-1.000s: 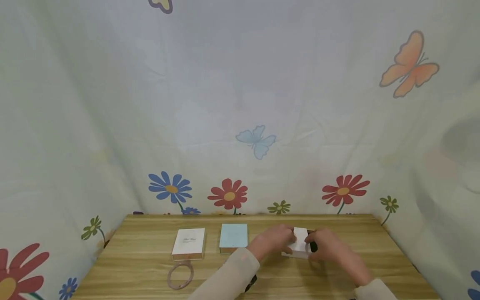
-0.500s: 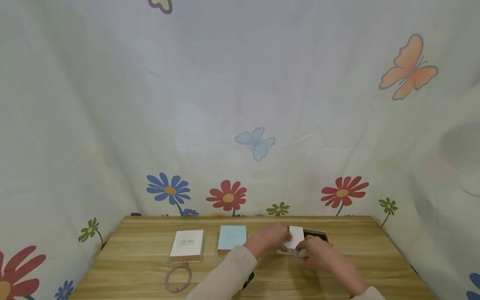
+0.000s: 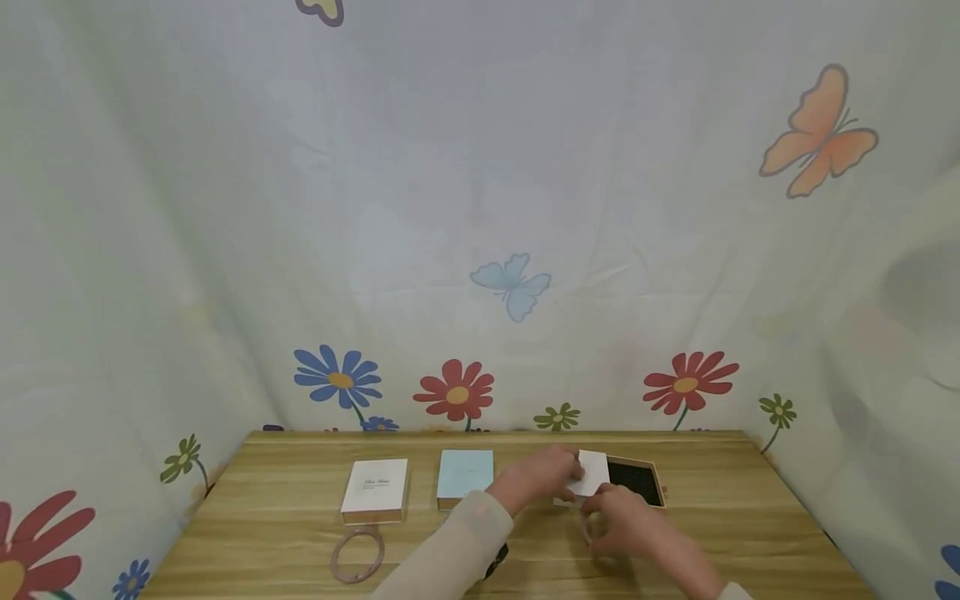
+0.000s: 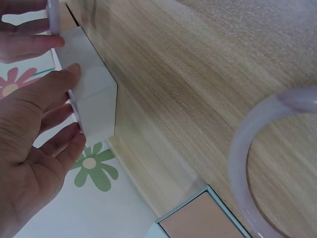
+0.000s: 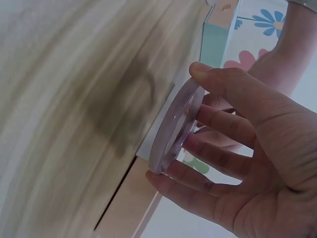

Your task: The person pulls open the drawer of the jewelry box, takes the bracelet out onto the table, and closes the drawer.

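Note:
At the table's right side my left hand (image 3: 543, 482) grips a white drawer-style box (image 3: 596, 468), thumb on one face and fingers on another in the left wrist view. Its drawer (image 3: 636, 481) is slid out to the right, showing a black lining. My right hand (image 3: 626, 521) is just in front of the box, holding a translucent pale lavender bangle (image 5: 171, 129) between thumb and fingertips. A second bangle (image 3: 335, 554) of similar colour lies flat on the table at the left. Part of the white box is hidden behind my left hand.
Another white box (image 3: 375, 487) with small dark lettering lies behind the loose bangle. Beside it is a light blue box (image 3: 465, 475). The wood-grain table (image 3: 420, 567) ends at a flowered curtain (image 3: 480, 333). A black object (image 3: 497, 560) shows partly behind my left sleeve.
The drawer has come further out of the white box, baring the black lining. My right hand has moved left and toward me with the bangle; my left hand stays on the box.

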Demonstrator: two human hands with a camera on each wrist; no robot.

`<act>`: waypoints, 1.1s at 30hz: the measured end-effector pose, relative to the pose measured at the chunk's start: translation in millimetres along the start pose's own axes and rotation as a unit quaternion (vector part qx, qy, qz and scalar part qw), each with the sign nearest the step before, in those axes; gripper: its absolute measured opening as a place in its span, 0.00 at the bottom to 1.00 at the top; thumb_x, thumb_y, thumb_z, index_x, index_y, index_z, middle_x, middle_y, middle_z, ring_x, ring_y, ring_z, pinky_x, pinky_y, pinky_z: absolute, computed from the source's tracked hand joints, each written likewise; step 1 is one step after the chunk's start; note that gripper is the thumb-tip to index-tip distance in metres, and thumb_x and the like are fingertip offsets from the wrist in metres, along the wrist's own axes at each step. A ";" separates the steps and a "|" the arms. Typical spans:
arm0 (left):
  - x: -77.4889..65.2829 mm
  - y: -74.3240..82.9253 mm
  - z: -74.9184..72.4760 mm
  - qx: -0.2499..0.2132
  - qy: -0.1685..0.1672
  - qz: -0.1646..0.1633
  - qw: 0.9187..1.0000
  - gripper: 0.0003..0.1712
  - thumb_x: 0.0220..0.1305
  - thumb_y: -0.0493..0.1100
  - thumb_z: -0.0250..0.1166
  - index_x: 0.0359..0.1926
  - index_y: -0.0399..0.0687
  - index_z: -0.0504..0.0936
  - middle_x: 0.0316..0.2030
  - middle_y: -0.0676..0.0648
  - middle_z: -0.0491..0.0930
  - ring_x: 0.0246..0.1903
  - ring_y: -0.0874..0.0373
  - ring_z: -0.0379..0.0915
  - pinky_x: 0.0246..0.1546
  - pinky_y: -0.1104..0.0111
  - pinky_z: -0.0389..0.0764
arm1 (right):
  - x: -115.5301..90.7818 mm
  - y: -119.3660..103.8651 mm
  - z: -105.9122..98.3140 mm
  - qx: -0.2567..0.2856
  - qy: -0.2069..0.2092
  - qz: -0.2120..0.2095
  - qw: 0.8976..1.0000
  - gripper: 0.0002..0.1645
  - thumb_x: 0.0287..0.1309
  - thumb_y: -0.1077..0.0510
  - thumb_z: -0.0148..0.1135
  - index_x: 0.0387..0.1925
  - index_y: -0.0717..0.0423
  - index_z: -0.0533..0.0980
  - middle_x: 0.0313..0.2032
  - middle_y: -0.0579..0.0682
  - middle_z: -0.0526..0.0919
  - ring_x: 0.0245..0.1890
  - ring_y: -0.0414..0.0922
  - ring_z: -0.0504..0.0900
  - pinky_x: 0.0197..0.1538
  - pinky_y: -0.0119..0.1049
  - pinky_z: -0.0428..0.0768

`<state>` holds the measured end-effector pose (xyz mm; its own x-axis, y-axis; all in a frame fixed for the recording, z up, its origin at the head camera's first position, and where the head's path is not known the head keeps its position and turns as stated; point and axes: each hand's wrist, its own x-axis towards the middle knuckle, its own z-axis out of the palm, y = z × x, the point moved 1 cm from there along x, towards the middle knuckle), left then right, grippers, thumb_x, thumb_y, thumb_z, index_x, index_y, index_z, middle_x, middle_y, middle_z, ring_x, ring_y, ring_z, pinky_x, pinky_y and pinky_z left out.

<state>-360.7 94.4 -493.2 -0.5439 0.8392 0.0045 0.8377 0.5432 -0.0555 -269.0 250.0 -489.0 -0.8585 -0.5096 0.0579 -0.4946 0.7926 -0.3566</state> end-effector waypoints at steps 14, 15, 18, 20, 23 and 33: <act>3.8 0.3 2.9 0.000 0.003 0.008 1.000 0.15 0.59 0.51 0.76 0.46 0.54 0.89 0.34 0.56 0.73 0.31 0.66 0.63 0.34 0.79 0.67 | 0.9 -6.7 15.8 0.021 -0.010 -0.036 0.999 0.22 0.36 0.58 0.80 0.39 0.59 0.86 0.39 0.49 0.84 0.40 0.41 0.80 0.42 0.35 0.79; 3.8 0.4 2.8 0.001 0.002 0.009 1.000 0.15 0.59 0.51 0.76 0.46 0.54 0.89 0.34 0.57 0.73 0.31 0.67 0.63 0.34 0.79 0.67 | 0.4 -8.2 15.8 0.015 -0.008 -0.036 0.999 0.23 0.36 0.58 0.80 0.39 0.59 0.86 0.40 0.49 0.83 0.40 0.40 0.79 0.42 0.34 0.79; 3.4 0.5 3.0 -0.003 0.003 0.006 1.000 0.15 0.59 0.51 0.76 0.46 0.54 0.89 0.34 0.57 0.73 0.31 0.67 0.63 0.34 0.79 0.68 | -0.8 -9.5 18.2 0.010 -0.003 -0.041 0.999 0.23 0.34 0.59 0.80 0.39 0.58 0.86 0.40 0.49 0.83 0.39 0.39 0.79 0.41 0.33 0.78; 2.9 0.6 2.5 -0.007 0.003 0.003 1.000 0.15 0.59 0.51 0.76 0.46 0.54 0.89 0.34 0.57 0.74 0.32 0.67 0.63 0.35 0.79 0.68 | -0.8 -8.7 20.2 0.011 0.001 -0.049 0.999 0.23 0.34 0.59 0.80 0.39 0.57 0.86 0.39 0.48 0.83 0.39 0.38 0.78 0.41 0.33 0.78; 2.3 0.6 2.1 -0.005 0.003 0.001 1.000 0.15 0.59 0.52 0.75 0.46 0.54 0.89 0.34 0.57 0.74 0.32 0.67 0.64 0.35 0.79 0.68 | -1.0 -8.2 23.7 0.021 0.006 -0.056 0.998 0.23 0.34 0.59 0.81 0.39 0.57 0.86 0.39 0.47 0.82 0.38 0.37 0.77 0.41 0.32 0.77; 2.4 -0.1 2.1 0.000 0.005 0.000 1.000 0.16 0.59 0.52 0.76 0.46 0.54 0.89 0.35 0.57 0.74 0.32 0.67 0.64 0.35 0.79 0.69 | -3.4 -13.3 34.7 0.000 0.031 -0.058 0.998 0.24 0.35 0.60 0.83 0.40 0.60 0.86 0.35 0.46 0.79 0.35 0.35 0.72 0.39 0.32 0.75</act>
<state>-362.2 96.4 -495.3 -0.5440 0.8390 0.0142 0.8373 0.5438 -0.0560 -254.8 229.6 -516.8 -0.8026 -0.5758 0.1559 -0.5906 0.7303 -0.3434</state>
